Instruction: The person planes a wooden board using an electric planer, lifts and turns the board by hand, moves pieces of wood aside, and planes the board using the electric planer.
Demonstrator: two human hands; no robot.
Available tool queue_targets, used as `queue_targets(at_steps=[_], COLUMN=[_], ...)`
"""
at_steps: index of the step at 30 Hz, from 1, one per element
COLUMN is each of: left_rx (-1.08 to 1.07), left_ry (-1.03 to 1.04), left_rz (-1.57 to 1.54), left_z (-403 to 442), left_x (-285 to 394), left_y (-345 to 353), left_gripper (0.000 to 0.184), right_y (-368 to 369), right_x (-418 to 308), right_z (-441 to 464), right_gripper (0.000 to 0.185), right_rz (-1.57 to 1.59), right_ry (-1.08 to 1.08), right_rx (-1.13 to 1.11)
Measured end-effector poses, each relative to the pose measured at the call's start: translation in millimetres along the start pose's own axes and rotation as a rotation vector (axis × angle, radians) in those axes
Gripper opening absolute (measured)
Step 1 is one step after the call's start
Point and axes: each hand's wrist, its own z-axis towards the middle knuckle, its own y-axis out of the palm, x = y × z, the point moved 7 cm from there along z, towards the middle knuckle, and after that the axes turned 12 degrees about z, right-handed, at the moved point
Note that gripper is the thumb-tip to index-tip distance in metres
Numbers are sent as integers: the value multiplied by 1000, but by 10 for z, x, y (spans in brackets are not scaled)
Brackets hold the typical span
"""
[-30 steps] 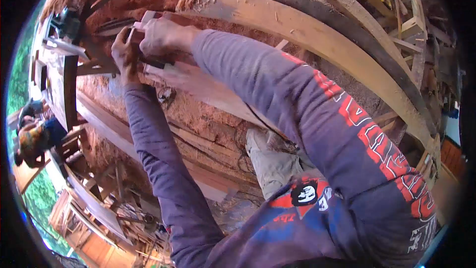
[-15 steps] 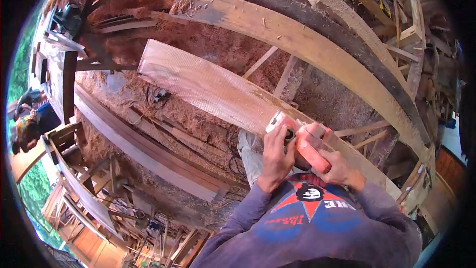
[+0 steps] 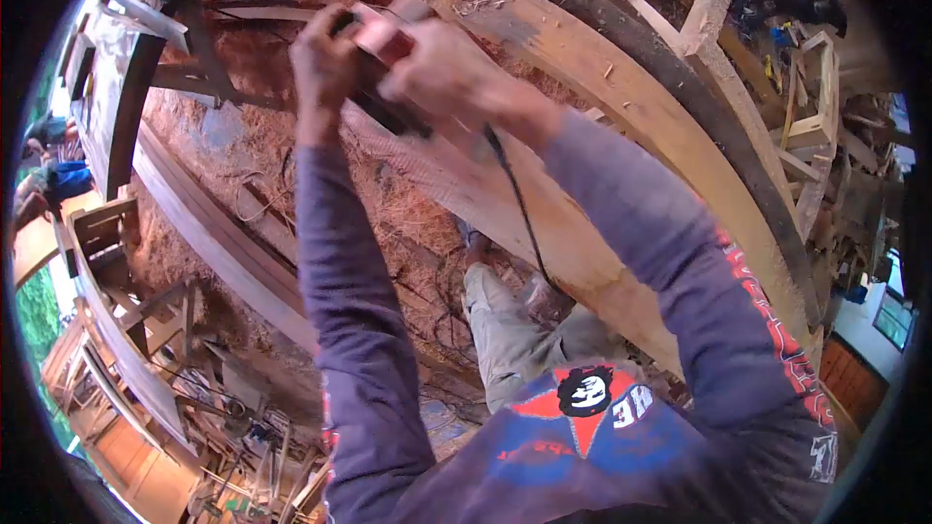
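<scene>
Both arms reach out to a red electric hand planer (image 3: 386, 43) at the far end of a long wooden plank (image 3: 573, 233). My left hand (image 3: 322, 63) is closed around the planer's front part. My right hand (image 3: 445, 70), blurred by motion, grips the rear handle. From the planer a black power cord (image 3: 518, 196) trails back across the plank toward my legs. The planer's underside is hidden, so I cannot tell whether it touches the wood.
A curved, shaving-strewn beam (image 3: 592, 58) lies beyond the plank, with a wooden frame (image 3: 714, 19) at upper right. Long boards (image 3: 218, 223) lie at left over sawdust. Other people (image 3: 53, 170) are at the far left edge.
Both hands have pushed the planer from near my body along the plank to its far end. My arms are now stretched out, and the cord has come into view.
</scene>
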Motion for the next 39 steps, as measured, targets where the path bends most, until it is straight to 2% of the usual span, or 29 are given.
queue_targets(at_steps=[2,4,5,7,8,10,12,14,15,16,17,18,20,22,24,26,29,31,32,33,35,36,37,38,39], left_rx=[-30,-100,-93,-158,-67,-24,29,12,-101,33,-78,-114,-35,-64,-108,-50,52,52,144,91,209,169,69,108,104], left_ry=[-55,-124,-141,-228,-204,-118,-17,-103,-217,-131,-198,-239,-284,-304,-323,-329,-281,-248,-248,-214,-168,-136,-166,-108,-108], left_rz=[94,-36,-30,4,-328,-2,19,-216,-217,-206,-278,-297,-340,-390,-387,-364,-332,-327,-333,-278,-197,-166,-288,-239,-281], left_z=[351,542,553,539,561,210,-362,-1089,-1455,-1808,-2227,-2540,-3035,-3371,-3275,-2958,-2283,-1700,-1418,-1156,-714,-475,-283,-96,63], left_x=[-588,-740,-699,-638,-1252,-531,218,894,1269,1674,1912,2274,2765,2990,2881,2529,1693,1108,834,565,86,-144,-401,-535,-689], left_y=[-9,-166,-222,-259,87,-75,-168,-124,-163,-238,-89,-184,-210,-127,-174,-294,-306,-308,-389,-411,-549,-494,-354,-419,-423], left_gripper=[42,44,44,44,43,42,41,30,28,33,40,42,53,55,56,56,53,35,25,20,22,22,18,19,22], right_y=[86,215,223,429,384,295,182,-2,-62,-122,-184,-273,-374,-404,-406,-292,23,220,291,351,517,606,648,681,710], right_x=[-219,-291,-263,-222,-151,-59,149,115,188,260,413,438,200,282,576,601,325,112,37,49,-120,-289,-305,-295,-356], right_z=[459,834,958,1095,999,564,-237,-1274,-1790,-2311,-2815,-3275,-3837,-4151,-4285,-3871,-2741,-1938,-1550,-1167,-499,-225,10,209,405], right_gripper=[57,58,58,54,38,70,65,56,55,55,62,73,74,56,42,42,43,46,48,50,51,50,48,47,44], right_rz=[-41,-126,-129,-108,-16,-191,15,67,86,104,28,-126,-458,-405,-182,-157,24,54,42,58,61,50,36,18,14], right_ry=[-99,-39,-41,9,-7,-94,-117,-107,-41,25,262,262,195,378,594,576,323,286,302,223,84,30,71,118,35], right_rx=[116,179,160,-116,-6,-21,-29,6,11,17,-71,-109,-111,-109,-41,-63,8,33,23,36,52,56,56,49,64])
